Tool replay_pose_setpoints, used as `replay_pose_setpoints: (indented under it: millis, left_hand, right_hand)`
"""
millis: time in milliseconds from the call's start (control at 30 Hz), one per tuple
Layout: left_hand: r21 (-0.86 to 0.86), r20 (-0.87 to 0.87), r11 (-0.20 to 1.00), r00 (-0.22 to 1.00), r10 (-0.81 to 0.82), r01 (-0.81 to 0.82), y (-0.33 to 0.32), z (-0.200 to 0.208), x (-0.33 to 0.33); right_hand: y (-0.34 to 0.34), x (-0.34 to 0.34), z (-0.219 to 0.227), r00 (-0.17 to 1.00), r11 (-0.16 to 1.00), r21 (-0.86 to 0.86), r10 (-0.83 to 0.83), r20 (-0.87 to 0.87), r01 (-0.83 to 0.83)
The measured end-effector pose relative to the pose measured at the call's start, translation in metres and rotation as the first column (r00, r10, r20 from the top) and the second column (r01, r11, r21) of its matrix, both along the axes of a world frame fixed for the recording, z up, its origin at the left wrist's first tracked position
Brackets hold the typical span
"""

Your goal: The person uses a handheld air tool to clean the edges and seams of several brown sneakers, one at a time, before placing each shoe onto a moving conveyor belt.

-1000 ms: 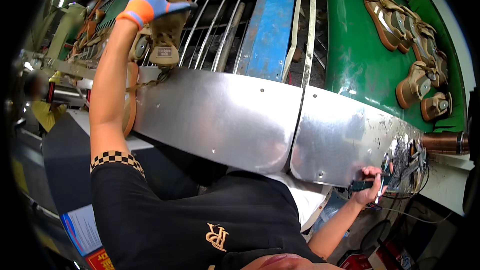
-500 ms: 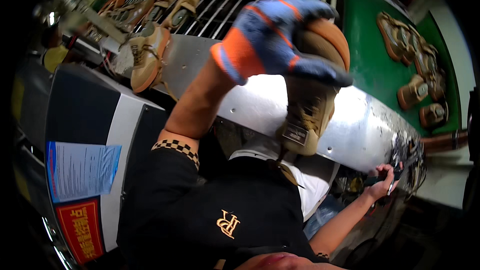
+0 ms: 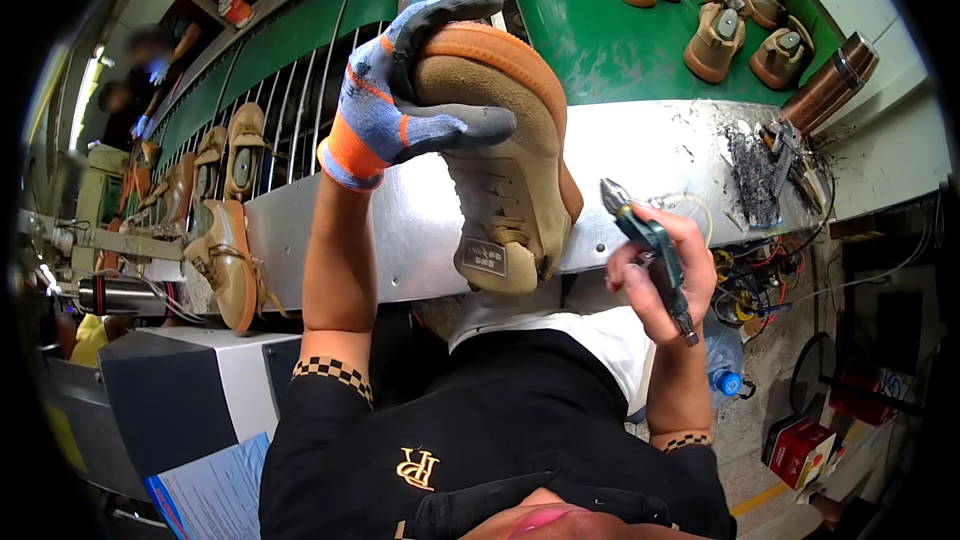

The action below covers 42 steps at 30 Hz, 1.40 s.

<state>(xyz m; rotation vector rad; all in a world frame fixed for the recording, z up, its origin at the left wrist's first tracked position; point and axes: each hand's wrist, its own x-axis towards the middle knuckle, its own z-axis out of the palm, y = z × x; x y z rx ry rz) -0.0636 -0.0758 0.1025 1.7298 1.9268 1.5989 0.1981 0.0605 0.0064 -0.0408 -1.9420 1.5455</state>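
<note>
At far left: cabinet (image 3: 160, 390), dark with a pale panel; printed sheet (image 3: 215, 490) against its near side.

Above it: row of shoes (image 3: 245, 145), tan, on metal bars (image 3: 300, 105). Below the row: single shoe (image 3: 228, 265), tan with gum sole, tipped on its side at the bench's left end, laces trailing.

Left of centre: left hand (image 3: 385, 105), in a blue and orange glove with dark-coated fingers. Fingers clamped around a toe, one lying over the sole edge, another across the upper.

Centre: held shoe (image 3: 505, 185), tan suede, orange-brown sole. Raised above the bench (image 3: 415, 210), a bright metal surface; toe up, sole facing away and to the right, tongue label toward the wearer.

Behind, centre to right: green belt (image 3: 570, 55).

Right of centre: right hand (image 3: 698, 275), bare, fingers curled around the barrel of a tool (image 3: 660, 250), slim and dark green. Metal tip angled up and left, near the held shoe but apart from it.

Below that hand: bottle (image 3: 727, 380), clear, blue cap.

Right: shoe cluster (image 3: 715, 40), tan, on the belt; black debris (image 3: 750, 175) on the bench, pliers (image 3: 785, 165) beside it; copper flask (image 3: 830, 85), tilted.

Lower right: red box (image 3: 800, 450).
</note>
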Motion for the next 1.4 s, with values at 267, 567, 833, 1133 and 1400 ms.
replay_pose_setpoints:
  millis: [267,567,833,1133,1400]
  left_hand:
    - [-0.058,0.058,0.998,0.998,0.001,0.002,0.011,0.002,-0.021]
    - [0.005,0.190,0.997,0.979,-0.080,0.081,0.026,-0.012,-0.048]
    - [-0.005,0.204,0.998,0.977,-0.064,0.067,0.036,-0.022,-0.062]
    - [0.008,0.231,0.992,0.965,-0.128,0.129,0.043,-0.039,-0.086]
    - [0.002,0.227,1.000,0.973,-0.027,0.027,0.034,-0.068,-0.117]
  right_hand:
    - [0.012,-0.092,0.065,0.983,0.988,0.066,0.149,-0.103,-0.143]
    - [0.013,-0.119,0.050,0.982,0.976,-0.163,0.124,-0.140,-0.147]
    - [0.027,-0.110,0.027,0.994,0.961,-0.257,0.091,-0.059,-0.103]
    - [0.011,-0.083,-0.043,0.988,0.900,-0.408,0.124,-0.093,-0.151]
    - [-0.014,-0.048,-0.081,0.993,0.815,-0.569,0.120,-0.014,-0.107]
